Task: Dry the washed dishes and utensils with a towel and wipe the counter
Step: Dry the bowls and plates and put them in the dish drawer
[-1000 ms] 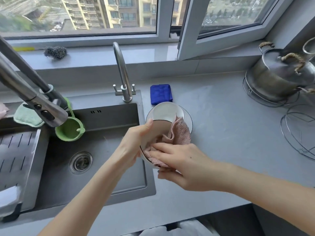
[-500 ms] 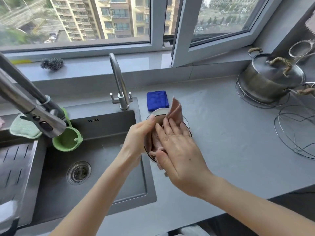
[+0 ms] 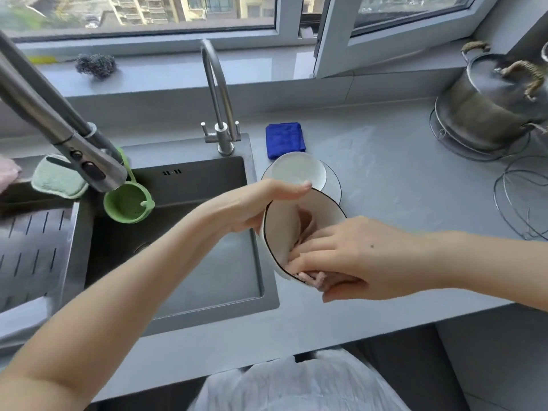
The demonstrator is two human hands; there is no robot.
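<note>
Head view: left hand (image 3: 261,209) clasps the likely slick, fragile bowl (image 3: 281,229) by its rim, right hand (image 3: 355,256) bunching the soft towel (image 3: 311,278) inside.

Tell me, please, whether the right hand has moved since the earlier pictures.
Yes. The right hand has drawn back from the blue cloth toward the front edge of the counter, gripping the pink towel in the bowl.

window (image 3: 142,10): daylit, high-rises outside | sill (image 3: 166,69): grey, glossy
</note>
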